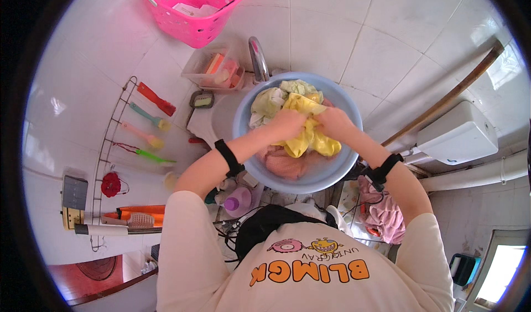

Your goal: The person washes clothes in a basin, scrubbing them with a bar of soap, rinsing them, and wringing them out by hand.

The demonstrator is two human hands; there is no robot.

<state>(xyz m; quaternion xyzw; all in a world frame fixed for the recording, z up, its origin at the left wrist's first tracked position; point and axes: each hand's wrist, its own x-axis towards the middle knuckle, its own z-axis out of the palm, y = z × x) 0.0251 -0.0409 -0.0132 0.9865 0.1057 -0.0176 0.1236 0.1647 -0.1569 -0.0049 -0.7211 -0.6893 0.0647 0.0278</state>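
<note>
A blue plastic basin (241,125) is seen standing on a white sink beneath a chrome tap (258,58). Both hands are placed over the basin. The left hand (286,125) is closed in a fist around a bunched yellow garment (310,139); the right hand (333,123) is likewise clenched on the same garment, just beside the left, so that the cloth is gathered between them and hangs down into the basin. The garment is held above the other laundry: a pale green cloth (266,103) lies at the far side and a pink cloth (283,165) at the near side, neither being touched. Black straps are worn on both wrists.

Whether water stands in the basin cannot be told, and no flow is seen from the tap.

Progress is judged as partial: one piece is in hand for washing, while at least two pieces in the basin remain unhandled. More pink fabric (387,215) is noted lower right, outside the basin. A pink basket (191,27) hangs on the tiled wall.
</note>
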